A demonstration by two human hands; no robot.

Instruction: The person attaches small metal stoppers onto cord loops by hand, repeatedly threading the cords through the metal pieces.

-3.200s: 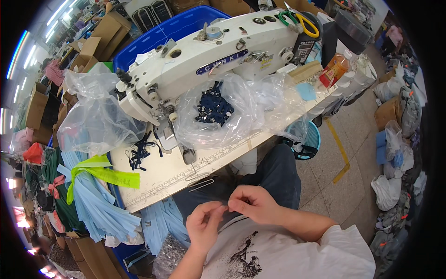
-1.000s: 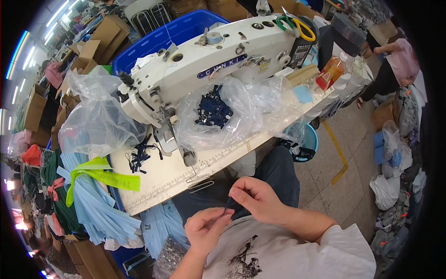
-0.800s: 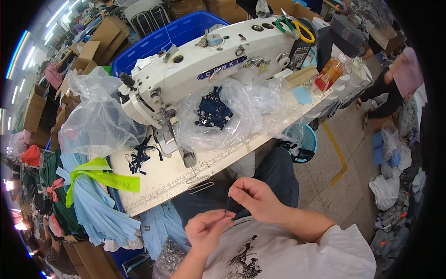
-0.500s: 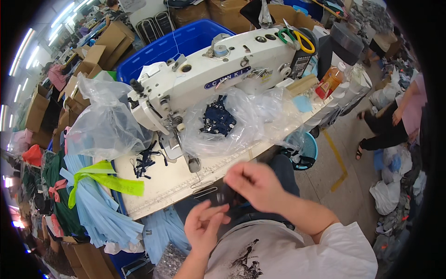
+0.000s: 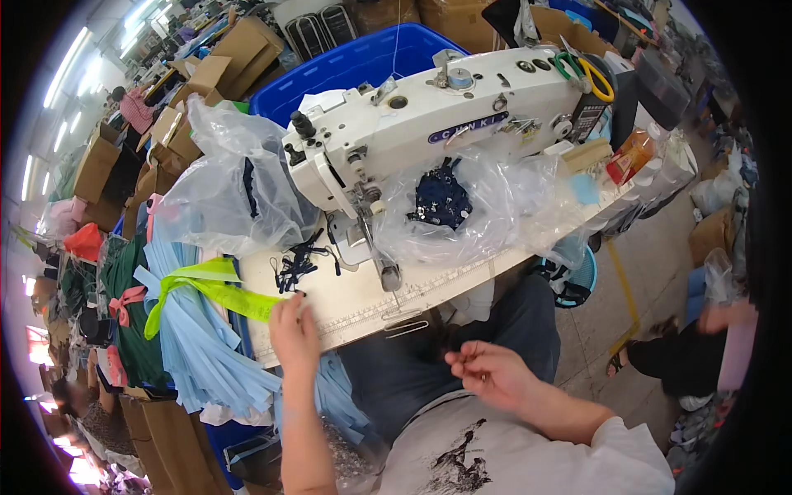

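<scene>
My left hand (image 5: pixel 295 334) is over the table's front left edge, its outstretched fingertips beside a small pile of dark cord loops (image 5: pixel 299 262). A dark bit shows at one fingertip; whether they touch is unclear. Above my lap my right hand (image 5: pixel 497 375) is closed, fingers curled toward the thumb; what they hold is too small and dark to name. Ahead stands a white sewing machine (image 5: pixel 396 136). In front of its body, an open clear plastic bag (image 5: pixel 495 198) holds dark blue pieces with shiny bits (image 5: pixel 443 195). A dark blue strip (image 5: pixel 250 188) shows against the left plastic bag (image 5: pixel 223 210).
Light blue fabric strips (image 5: pixel 198 338) and a neon yellow-green band (image 5: pixel 231 289) hang over the left table edge. Behind the machine is a blue bin (image 5: pixel 280 92). Scissors (image 5: pixel 596 78) stand at the machine's right end. A turquoise basket (image 5: pixel 590 276) is below right, with a person (image 5: pixel 701 355) beyond.
My left hand has moved away from my right hand, up and left to the cord loops. The dark strip now shows at the left bag. The whole view has shifted.
</scene>
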